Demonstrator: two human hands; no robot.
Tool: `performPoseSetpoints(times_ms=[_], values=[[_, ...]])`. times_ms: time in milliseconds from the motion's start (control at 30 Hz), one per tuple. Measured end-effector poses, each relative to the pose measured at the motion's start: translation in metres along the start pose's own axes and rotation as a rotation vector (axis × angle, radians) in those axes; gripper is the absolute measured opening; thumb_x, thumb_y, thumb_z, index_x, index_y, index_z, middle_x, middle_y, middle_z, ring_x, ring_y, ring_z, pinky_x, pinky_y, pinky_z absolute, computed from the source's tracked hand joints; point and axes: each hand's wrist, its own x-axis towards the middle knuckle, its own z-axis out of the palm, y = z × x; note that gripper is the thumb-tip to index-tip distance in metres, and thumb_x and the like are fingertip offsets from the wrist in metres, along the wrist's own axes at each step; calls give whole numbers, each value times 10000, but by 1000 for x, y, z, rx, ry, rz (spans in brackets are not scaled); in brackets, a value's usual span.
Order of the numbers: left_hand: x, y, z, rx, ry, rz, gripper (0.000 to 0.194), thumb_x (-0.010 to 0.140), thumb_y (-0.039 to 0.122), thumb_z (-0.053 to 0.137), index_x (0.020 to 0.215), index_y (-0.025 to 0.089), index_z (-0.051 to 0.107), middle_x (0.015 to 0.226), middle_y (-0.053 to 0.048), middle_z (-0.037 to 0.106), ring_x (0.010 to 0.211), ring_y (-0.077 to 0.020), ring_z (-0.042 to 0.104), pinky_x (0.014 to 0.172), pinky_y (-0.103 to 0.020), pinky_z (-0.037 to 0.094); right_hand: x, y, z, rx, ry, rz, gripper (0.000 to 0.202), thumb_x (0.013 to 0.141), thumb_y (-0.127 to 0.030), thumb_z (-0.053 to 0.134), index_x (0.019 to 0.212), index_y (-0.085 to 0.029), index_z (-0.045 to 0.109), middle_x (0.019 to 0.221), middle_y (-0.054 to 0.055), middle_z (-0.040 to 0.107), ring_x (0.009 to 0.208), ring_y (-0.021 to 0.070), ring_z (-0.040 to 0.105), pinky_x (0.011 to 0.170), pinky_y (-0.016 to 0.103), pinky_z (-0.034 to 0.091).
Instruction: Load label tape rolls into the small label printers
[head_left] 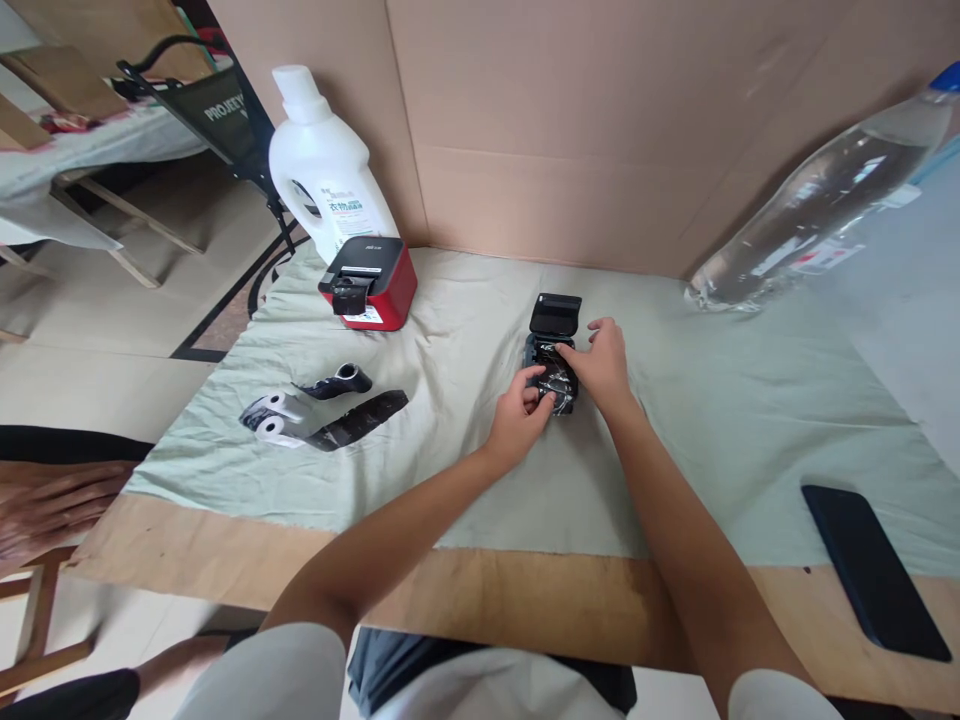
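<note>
A small black receipt printer (528, 352) lies on the cloth with its lid (555, 315) flipped up at the far side. Shiny crinkled black film (556, 375) fills its opening, and what it covers is hidden. My left hand (519, 415) grips the near left part of the printer, index finger and thumb on its edge and the film. On the right side, my right hand (604, 368) has its thumb touching the film near the lid hinge; its index finger is spread away, off the printer.
White paper rolls (274, 415) with black film strips (360, 418) lie at left. Behind them stand a red and black printer (379, 280) and a white detergent bottle (330, 170). A clear bottle (817, 200) leans at right; a phone (874, 570) lies near the edge. Another person's hand (67, 505) is at far left.
</note>
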Motion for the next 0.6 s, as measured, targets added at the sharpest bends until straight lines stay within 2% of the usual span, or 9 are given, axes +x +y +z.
performPoseSetpoints(times_ms=[133,200,267,367,467,600], values=[[-1,3,0,26,-30,-67,301,902,349,684,1151,187,635,657,41,649,606,-128,663,598,-225,487,5,4,1,174,-90,51,799,735,-499,787,1424,-212,501,1275,148,652,1067,293,602,1012,507,508],[-2,4,0,58,-27,-82,217,883,310,666,1060,186,657,584,59,606,546,-120,632,568,-220,461,8,2,-1,302,-161,43,845,783,-526,744,1515,-219,455,1387,157,642,1065,273,628,1005,482,524],[-4,6,0,68,-22,-79,167,859,280,655,997,188,668,526,80,544,497,-110,587,549,-218,439,9,-2,-4,387,-201,17,829,819,-547,711,1537,-217,462,1414,154,646,1055,257,652,985,451,539],[-6,8,1,77,-52,-72,134,837,266,647,937,187,687,503,82,512,476,-107,562,535,-222,422,9,-8,-12,379,-195,-29,704,860,-561,670,1465,-219,561,1367,142,675,1018,249,666,892,412,559],[-8,9,1,98,-73,-89,144,830,266,637,921,186,714,510,68,538,476,-109,555,525,-226,412,7,-11,-21,287,-190,-139,485,888,-497,643,1292,-229,671,1311,118,686,982,241,657,846,400,555],[-9,9,0,107,-77,-101,148,822,255,624,903,189,729,525,59,553,492,-114,568,520,-226,398,3,-12,-36,206,-277,-253,352,863,-386,671,1185,-245,680,1244,90,679,973,240,642,846,406,542]])
